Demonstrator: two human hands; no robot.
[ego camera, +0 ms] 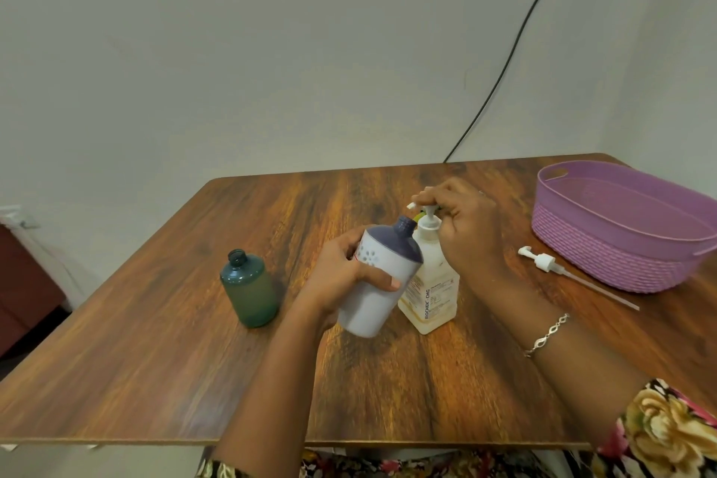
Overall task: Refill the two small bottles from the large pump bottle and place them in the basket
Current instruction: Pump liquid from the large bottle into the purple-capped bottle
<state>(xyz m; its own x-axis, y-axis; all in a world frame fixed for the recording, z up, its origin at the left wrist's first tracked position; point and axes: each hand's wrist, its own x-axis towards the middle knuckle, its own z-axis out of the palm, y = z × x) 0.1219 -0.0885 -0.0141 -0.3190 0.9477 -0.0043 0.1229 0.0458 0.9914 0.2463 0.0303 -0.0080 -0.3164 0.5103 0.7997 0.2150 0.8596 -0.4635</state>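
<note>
1. Left hand [341, 268] grips tilted, uncapped white-and-purple plastic bottle [372, 307], neck at pump spout.
2. Right hand [465, 229] curled over head of large translucent pump bottle [430, 295]; yellowish liquid; worktop [388, 380] centre.
3. Capped green plastic bottle [250, 289]: upright, 9 o'clock.
4. Purple plastic basket [605, 264]: 2 o'clock.

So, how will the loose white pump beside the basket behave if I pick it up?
The loose pump is probably very light: small plastic head, thin tube. Its long tube will likely flex if lifted by the head. Lying on its side, it may roll when pushed.
</note>
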